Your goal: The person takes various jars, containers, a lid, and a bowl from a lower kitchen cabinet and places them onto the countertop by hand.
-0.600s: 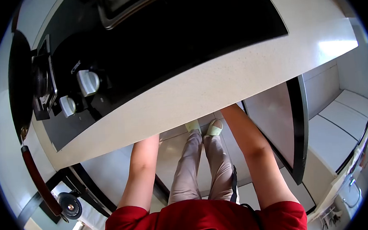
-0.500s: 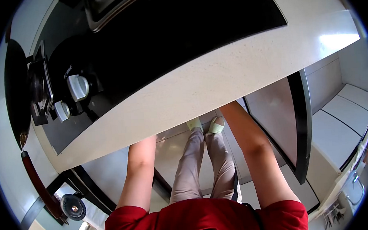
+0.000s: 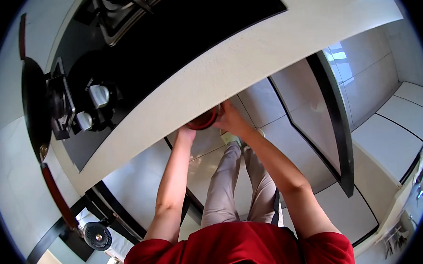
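Observation:
Below the front edge of the white countertop, a round dark-red vessel shows in part, its far portion hidden under the counter. I cannot make out whether it is a pot or a bowl. My left hand grips its left side, fingers closed against it. On the opposite side my right hand holds its rim, with the fingers partly hidden. Both arms reach forward, and the vessel is held between the hands above the tiled floor.
A black gas hob with silver knobs is set in the counter. A long-handled dark pan stands on its left burner. An open cabinet door juts out at right; a small round fan is lower left.
My hands, hidden under the counter before, have come back into view with the red vessel between them. The camera view has shifted slightly.

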Demonstrator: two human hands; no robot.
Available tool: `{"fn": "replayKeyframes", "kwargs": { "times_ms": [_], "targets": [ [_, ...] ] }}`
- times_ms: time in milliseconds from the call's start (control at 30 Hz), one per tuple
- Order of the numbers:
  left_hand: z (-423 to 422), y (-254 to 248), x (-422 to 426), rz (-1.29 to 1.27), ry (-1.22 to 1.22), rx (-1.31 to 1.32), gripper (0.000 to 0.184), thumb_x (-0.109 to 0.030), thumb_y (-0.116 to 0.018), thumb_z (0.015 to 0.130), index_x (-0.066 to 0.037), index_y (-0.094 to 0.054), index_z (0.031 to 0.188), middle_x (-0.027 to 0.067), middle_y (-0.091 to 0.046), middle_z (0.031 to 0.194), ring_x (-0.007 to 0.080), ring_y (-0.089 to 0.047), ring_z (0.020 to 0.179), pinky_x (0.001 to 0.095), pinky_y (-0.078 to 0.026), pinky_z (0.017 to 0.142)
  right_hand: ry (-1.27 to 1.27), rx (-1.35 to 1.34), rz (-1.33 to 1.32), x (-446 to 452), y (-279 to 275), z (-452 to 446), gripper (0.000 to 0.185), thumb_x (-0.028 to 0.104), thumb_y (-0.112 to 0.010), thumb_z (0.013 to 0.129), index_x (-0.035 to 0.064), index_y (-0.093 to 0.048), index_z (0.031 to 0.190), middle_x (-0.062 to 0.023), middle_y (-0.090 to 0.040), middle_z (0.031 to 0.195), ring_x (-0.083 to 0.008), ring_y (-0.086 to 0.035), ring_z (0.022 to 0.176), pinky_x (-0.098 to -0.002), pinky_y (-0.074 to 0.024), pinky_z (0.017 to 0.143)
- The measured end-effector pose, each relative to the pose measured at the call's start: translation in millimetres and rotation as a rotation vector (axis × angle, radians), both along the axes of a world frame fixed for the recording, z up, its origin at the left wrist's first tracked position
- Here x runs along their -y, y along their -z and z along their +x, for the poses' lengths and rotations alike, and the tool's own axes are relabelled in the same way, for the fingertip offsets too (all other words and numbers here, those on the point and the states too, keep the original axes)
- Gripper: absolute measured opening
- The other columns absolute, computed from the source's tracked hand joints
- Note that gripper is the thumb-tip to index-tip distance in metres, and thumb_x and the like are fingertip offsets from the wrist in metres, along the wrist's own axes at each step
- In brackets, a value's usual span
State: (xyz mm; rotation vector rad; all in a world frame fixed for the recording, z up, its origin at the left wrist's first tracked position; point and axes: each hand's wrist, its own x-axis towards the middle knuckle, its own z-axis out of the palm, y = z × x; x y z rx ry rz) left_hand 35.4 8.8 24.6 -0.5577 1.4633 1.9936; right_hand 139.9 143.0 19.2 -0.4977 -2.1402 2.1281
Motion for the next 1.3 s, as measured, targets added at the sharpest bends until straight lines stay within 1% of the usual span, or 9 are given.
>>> {"fn": "replayKeyframes", "kwargs": {
  "times_ms": [33, 100, 233, 433, 500, 767, 1033, 1233, 1300],
  "targets": [
    [11.2, -9.3, 2.5, -0.031, -0.011, 0.038, 0.049, -0.035, -0.038, 0.094, -0.005, -0.034, 0.133, 0.0097, -0.042, 0.134, 0.0223, -0.042, 0.121, 0.0363, -0.037, 0.099, 0.042, 0.027, 0.000, 7.3, -12.2, 12.5, 0.095, 0.002, -0.076, 0.060, 0.0043, -0.023, 0.138, -0.0175, -0.034, 0.138, -0.0253, -0.044, 0.117, -0.0299, -0.0449, 0.083],
    [37.8, -19.0, 21.8, -0.013, 0.127, -0.013, 0.045, -0.036, -0.037, 0.095, -0.007, -0.041, 0.130, 0.0073, -0.047, 0.129, 0.0213, -0.047, 0.115, 0.0359, -0.039, 0.098, 0.103, -0.090, 0.011, 13.2, -38.2, 39.6, 0.101, 0.003, -0.076, 0.059, 0.0040, -0.016, 0.141, -0.0189, -0.026, 0.142, -0.0289, -0.037, 0.126, -0.0324, -0.0412, 0.092],
    [86.0, -90.2, 23.6, 0.086, 0.223, -0.006, 0.046, -0.042, -0.032, 0.096, -0.011, -0.043, 0.129, 0.0040, -0.048, 0.128, 0.0183, -0.047, 0.115, 0.0344, -0.038, 0.098, 0.063, -0.034, 0.098, 19.8, -102.4, 93.2, 0.107, 0.006, -0.077, 0.059, 0.0052, -0.011, 0.142, -0.0194, -0.021, 0.144, -0.0320, -0.024, 0.133, -0.0364, -0.0249, 0.107],
    [141.9, -171.8, 29.5, 0.176, 0.384, 0.009, 0.049, -0.045, -0.031, 0.096, -0.013, -0.040, 0.131, -0.0002, -0.046, 0.129, 0.0145, -0.043, 0.118, 0.0326, -0.035, 0.101, 0.188, -0.019, 0.192, 43.0, -187.0, 170.2, 0.109, 0.009, -0.079, 0.060, 0.0051, -0.008, 0.142, -0.0183, -0.024, 0.143, -0.0322, -0.028, 0.131, -0.0372, -0.0288, 0.106],
    [161.5, -202.2, 26.6, 0.202, 0.432, 0.025, 0.049, -0.045, -0.031, 0.095, -0.013, -0.039, 0.132, -0.0008, -0.045, 0.130, 0.0137, -0.042, 0.120, 0.0319, -0.034, 0.101, 0.267, 0.006, 0.058, 54.6, -216.6, 196.5, 0.105, 0.000, -0.074, 0.058, 0.0044, -0.011, 0.142, -0.0180, -0.020, 0.145, -0.0303, -0.023, 0.133, -0.0351, -0.0248, 0.108],
    [254.3, -286.6, 25.8, 0.208, 0.944, 0.016, 0.047, -0.047, -0.029, 0.095, -0.014, -0.046, 0.125, -0.0024, -0.051, 0.121, 0.0111, -0.047, 0.112, 0.0286, -0.037, 0.096, 0.720, 0.009, 0.335, 131.4, -284.5, 318.3, 0.109, 0.008, -0.078, 0.058, 0.0038, -0.009, 0.142, -0.0193, -0.026, 0.142, -0.0325, -0.028, 0.131, -0.0371, -0.0289, 0.106],
    [428.6, -338.4, 9.3, 0.161, 1.369, 0.103, 0.046, -0.047, -0.030, 0.095, -0.014, -0.053, 0.118, -0.0007, -0.056, 0.115, 0.0127, -0.050, 0.108, 0.0281, -0.040, 0.092, 1.221, -0.004, 0.494, 199.8, -326.3, 480.1, 0.109, 0.017, -0.082, 0.061, 0.0048, -0.010, 0.142, -0.0183, -0.039, 0.134, -0.0319, -0.040, 0.124, -0.0381, -0.0339, 0.102],
    [596.8, -368.5, 5.4, 0.376, 1.825, 0.054, 0.048, -0.048, -0.029, 0.094, -0.014, -0.059, 0.108, -0.0008, -0.060, 0.108, 0.0130, -0.055, 0.095, 0.0295, -0.044, 0.082, 1.579, 0.112, 0.481, 251.2, -372.0, 619.5, 0.112, 0.021, -0.083, 0.060, 0.0052, -0.009, 0.142, -0.0181, -0.034, 0.137, -0.0315, -0.036, 0.127, -0.0373, -0.0326, 0.103],
    [660.6, -391.0, 10.3, 0.215, 1.842, -0.005, 0.047, -0.051, -0.031, 0.093, -0.015, -0.059, 0.108, -0.0008, -0.060, 0.107, 0.0127, -0.056, 0.096, 0.0290, -0.044, 0.081, 1.646, 0.122, 0.500, 262.7, -379.6, 670.2, 0.112, 0.022, -0.083, 0.060, 0.0047, -0.009, 0.142, -0.0181, -0.033, 0.138, -0.0317, -0.035, 0.127, -0.0371, -0.0321, 0.103]
  ]
}}
